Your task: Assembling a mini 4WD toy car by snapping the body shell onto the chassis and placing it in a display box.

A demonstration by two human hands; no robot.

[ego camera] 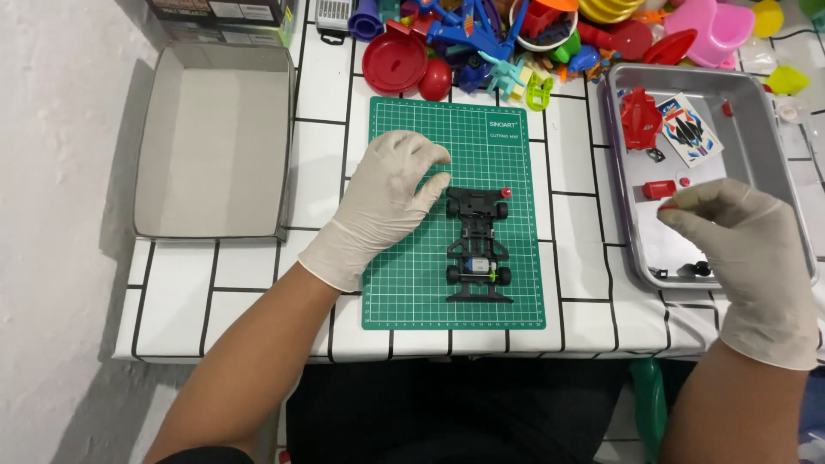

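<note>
A black toy car chassis (478, 245) with four wheels lies on a green cutting mat (404, 292). My left hand (384, 204), in a white glove, rests on the mat just left of the chassis front, fingers curled and holding nothing. My right hand (746, 249), also gloved, hovers over a metal tray (778, 163) and pinches a small red part (668, 207) between thumb and fingers. In the tray lie a red car body piece (640, 118), a sticker sheet (689, 129), a red cylinder part (659, 189) and small black bits (698, 269).
An open grey cardboard box lid (215, 142) sits at the left on the white tiled table (258, 275). A heap of colourful plastic toys (516, 43) lines the far edge. The table's near edge runs just in front of the mat.
</note>
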